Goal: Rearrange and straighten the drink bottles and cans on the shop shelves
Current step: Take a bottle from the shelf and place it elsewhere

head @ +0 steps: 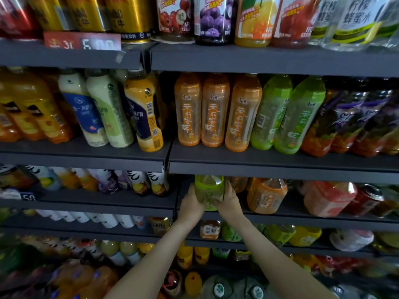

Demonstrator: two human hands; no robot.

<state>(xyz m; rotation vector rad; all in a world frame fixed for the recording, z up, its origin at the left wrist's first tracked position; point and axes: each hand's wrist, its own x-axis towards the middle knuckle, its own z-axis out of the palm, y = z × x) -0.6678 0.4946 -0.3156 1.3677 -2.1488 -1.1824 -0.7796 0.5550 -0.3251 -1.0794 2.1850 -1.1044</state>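
Head view of a dark grey shelving unit (pixel 259 59) stocked with drinks on several tiers, seen from above and in front. On the top tier stand gold cans (pixel 129 16) at the left, fruit-juice bottles (pixel 213 20) in the middle and clear bottles with white and green labels (pixel 349 22) at the right; a red price tag (pixel 82 42) is fixed to the shelf edge beneath the cans. The second tier carries, from left to right, orange-yellow bottles (pixel 28 108), pale bottles with blue and green labels (pixel 95 108), a yellow bottle (pixel 144 113) turned so that its barcode faces out, three orange tea bottles (pixel 216 111) side by side, two green tea bottles (pixel 300 117) and dark purple-labelled bottles (pixel 356 121). Lower tiers hold further bottles, too blurred to tell apart.

The green bottle (pixel 209 190) being handled stands on the third tier, at the left end of its right-hand section, near the front edge; its top is hidden behind the shelf edge above. To its right, apart from it, stand a large orange bottle (pixel 266 196) and a pink bottle (pixel 328 198).

Both bare forearms reach up from the bottom of the view. The left hand (pixel 191 205) grips the bottle's left side and the right hand (pixel 228 201) its right side, fingers curled around the body.
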